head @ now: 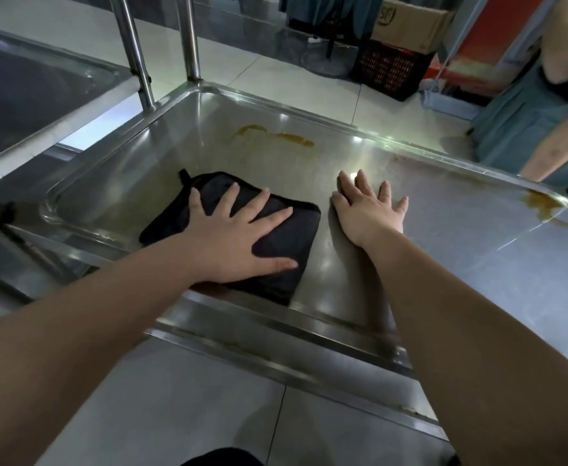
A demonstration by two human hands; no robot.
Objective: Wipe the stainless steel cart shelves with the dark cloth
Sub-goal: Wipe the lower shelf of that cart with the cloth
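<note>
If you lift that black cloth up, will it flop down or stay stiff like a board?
Probably flop: the cloth is folded into a soft pad with rounded edges, so it would likely droop and unfold. It looks light, being only fabric. Pushed by the left hand pressing flat on it, it should slide easily over the smooth shiny shelf.
</note>
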